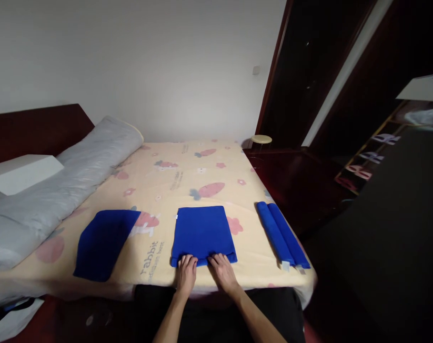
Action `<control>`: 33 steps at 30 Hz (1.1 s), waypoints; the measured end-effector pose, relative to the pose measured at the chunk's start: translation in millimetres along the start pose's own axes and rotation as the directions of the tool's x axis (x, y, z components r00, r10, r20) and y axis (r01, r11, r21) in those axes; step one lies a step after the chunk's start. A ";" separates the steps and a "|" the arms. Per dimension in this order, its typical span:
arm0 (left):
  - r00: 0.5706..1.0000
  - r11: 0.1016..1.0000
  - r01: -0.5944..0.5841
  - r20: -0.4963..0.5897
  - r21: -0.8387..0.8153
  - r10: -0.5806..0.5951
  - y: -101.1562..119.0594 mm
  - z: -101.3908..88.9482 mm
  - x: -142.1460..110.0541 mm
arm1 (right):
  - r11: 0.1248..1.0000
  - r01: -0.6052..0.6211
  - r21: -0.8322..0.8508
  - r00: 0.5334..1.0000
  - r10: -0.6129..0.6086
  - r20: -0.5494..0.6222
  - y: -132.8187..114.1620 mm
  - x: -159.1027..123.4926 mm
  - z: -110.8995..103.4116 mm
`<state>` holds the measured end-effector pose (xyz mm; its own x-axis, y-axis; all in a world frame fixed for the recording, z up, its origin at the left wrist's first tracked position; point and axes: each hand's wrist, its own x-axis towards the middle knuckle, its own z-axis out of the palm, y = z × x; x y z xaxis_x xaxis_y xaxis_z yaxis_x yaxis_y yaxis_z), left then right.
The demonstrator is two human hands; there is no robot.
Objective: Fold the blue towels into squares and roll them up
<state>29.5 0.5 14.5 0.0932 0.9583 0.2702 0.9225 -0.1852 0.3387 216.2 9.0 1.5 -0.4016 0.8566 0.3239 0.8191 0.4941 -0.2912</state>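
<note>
Middle blue cloth (pixel 202 231) — matt fabric | bedsheet (pixel 250 245): smooth fabric | headboard (pixel 37 126) — dark wood

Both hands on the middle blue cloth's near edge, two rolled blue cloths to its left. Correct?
No, the head view shows the two rolled blue cloths right of the middle blue cloth. Left hand and right hand are on its near edge.

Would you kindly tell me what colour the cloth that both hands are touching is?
The cloth is blue, best seen in the head view.
</note>
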 end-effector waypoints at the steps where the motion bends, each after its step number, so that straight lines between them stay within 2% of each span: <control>1: 1.000 1.000 -0.011 0.005 -0.012 0.012 -0.1 2.1 0.5 | 1.000 0.010 0.007 1.000 -0.010 0.001 0.0 -0.2 -0.1; 4: 1.000 0.999 -0.012 -0.005 -0.034 0.012 -5.5 9.0 2.1 | 0.999 0.031 0.022 1.000 -0.031 0.000 2.1 -2.3 -0.1; 7: 0.998 0.999 0.033 -0.050 -0.031 -0.034 -20.0 12.6 -1.0 | 0.999 0.035 0.019 0.999 -0.035 -0.017 12.9 -10.9 1.1; 12: 0.982 0.992 0.129 -0.140 -0.010 -0.129 -45.0 14.6 -11.8 | 0.993 -0.094 -0.074 0.987 0.083 -0.141 41.7 -28.9 10.8; 15: 0.974 0.989 0.145 -0.174 -0.025 -0.147 -44.9 22.1 -8.9 | 0.987 -0.108 -0.121 0.974 0.081 -0.214 43.3 -25.9 20.3; 17: 0.977 0.988 0.137 -0.158 -0.065 -0.145 -39.2 30.5 -2.0 | 0.992 -0.054 -0.115 0.974 0.027 -0.226 32.6 -17.4 25.7; 20: 0.982 0.985 0.133 -0.120 -0.110 -0.146 -30.6 42.2 9.2 | 0.991 0.134 -0.016 0.982 -0.135 -0.131 5.1 -2.7 30.7; 22: 0.981 0.984 0.140 -0.116 -0.108 -0.153 -29.2 45.4 12.9 | 0.977 0.200 0.069 0.978 -0.196 -0.069 -12.7 4.0 31.8; 26: 0.984 0.987 0.118 -0.123 -0.106 -0.131 -35.5 38.8 8.5 | 0.980 0.114 0.161 0.993 -0.110 -0.032 -28.3 8.5 29.0; 29: 0.992 0.996 -0.008 -0.122 -0.094 -0.004 -35.8 34.1 0.6 | 0.976 0.095 0.195 0.995 -0.098 0.004 -26.6 10.4 24.1; 31: 0.992 0.990 -0.102 -0.087 -0.094 0.094 -30.1 35.3 -3.3 | 0.973 0.101 0.207 0.993 -0.112 0.042 -25.1 12.4 21.2; 33: 0.989 0.984 -0.148 -0.044 -0.100 0.144 -22.2 38.5 -5.1 | 0.972 0.106 0.208 0.989 -0.124 0.075 -23.9 14.1 19.6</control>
<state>23.0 8.1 -29.1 0.2083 0.9112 0.3553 0.8564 -0.3454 0.3838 182.9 12.2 -4.6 -0.5297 0.7975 0.2888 0.6687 0.6021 -0.4362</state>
